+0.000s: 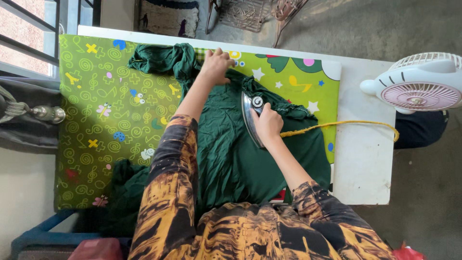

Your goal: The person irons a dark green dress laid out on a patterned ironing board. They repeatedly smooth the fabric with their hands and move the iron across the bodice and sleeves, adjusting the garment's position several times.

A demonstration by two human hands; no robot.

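Ironing in progress. Right hand wrapped around the handle of the silver metal iron, soleplate down on the dark green cloth garment, mid-mat, which lies on the lime-green patterned ironing mat. Left hand open, fingers flat, pinning bunched fabric near the mat's far edge. Yellow cord trails toward the right edge. Next, I'd judge: keep the cloth taut, glide toward the creased part.

Dark green garment; lime-green mat with swirls, stars, multicoloured doodles; silver iron, yellow cord; white tabletop; white-pink fan; orange-black mottled sleeves.
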